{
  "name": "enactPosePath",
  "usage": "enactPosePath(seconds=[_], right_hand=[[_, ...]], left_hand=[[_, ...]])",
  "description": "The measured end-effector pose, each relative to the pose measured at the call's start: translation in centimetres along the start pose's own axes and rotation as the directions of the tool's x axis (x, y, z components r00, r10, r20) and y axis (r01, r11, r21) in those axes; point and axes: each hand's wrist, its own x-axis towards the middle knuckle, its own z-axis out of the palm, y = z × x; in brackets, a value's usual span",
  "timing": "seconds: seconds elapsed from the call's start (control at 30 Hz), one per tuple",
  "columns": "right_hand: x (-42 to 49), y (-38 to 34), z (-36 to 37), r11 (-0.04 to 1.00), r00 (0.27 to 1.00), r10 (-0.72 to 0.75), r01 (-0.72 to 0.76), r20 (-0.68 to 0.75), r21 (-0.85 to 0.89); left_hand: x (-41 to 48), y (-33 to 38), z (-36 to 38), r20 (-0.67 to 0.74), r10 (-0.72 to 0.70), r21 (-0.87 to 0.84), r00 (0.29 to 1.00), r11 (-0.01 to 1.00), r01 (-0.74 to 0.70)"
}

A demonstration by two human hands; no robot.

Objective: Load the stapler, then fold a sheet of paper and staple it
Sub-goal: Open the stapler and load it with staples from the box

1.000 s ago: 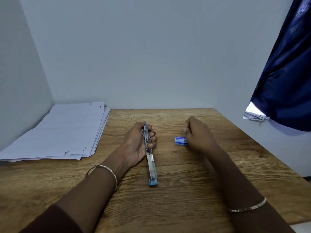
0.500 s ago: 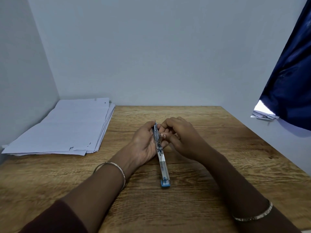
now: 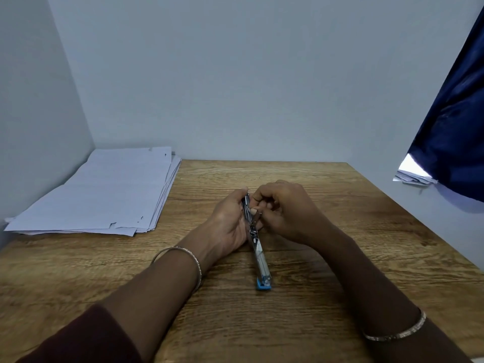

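A long metal stapler (image 3: 259, 254) with a blue end cap lies opened out on the wooden table (image 3: 262, 326), its blue end toward me. My left hand (image 3: 229, 225) grips the stapler's far half from the left side. Touching the stapler from the right, my right hand (image 3: 288, 213) has its fingers pinched on a short silvery staple strip (image 3: 258, 215) at the magazine. A thick stack of white paper (image 3: 104, 192) sits at the table's far left corner. The staple box is hidden from view.
Grey walls close the table at the back and left. A dark blue curtain (image 3: 455, 121) hangs at the right, over a few papers on a ledge (image 3: 413, 176). The table's right edge runs diagonally near my right forearm.
My right hand left the small blue staple box and came over to the stapler, fingers now pinched at its magazine. The left hand kept its hold. The box is out of sight.
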Motion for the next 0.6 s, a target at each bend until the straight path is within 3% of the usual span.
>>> enactPosePath(seconds=[0.27,0.47,0.6], right_hand=[[0.6,0.0,-0.3,0.994,0.998,-0.07,0.071,0.009,-0.085],[0.7,0.4,-0.7,0.989,0.997,0.046,-0.055,0.067,0.138],[0.5,0.5,-1.1,0.976,0.994,0.076,-0.091,0.083,0.196]], left_hand=[[0.1,-0.1,-0.1,-0.05,0.029,0.071,0.998,0.997,-0.026],[-0.1,0.0,0.0,-0.022,-0.004,0.008,1.0,1.0,0.004],[0.1,0.0,0.1,-0.033,0.0,-0.006,0.999,1.0,0.0]])
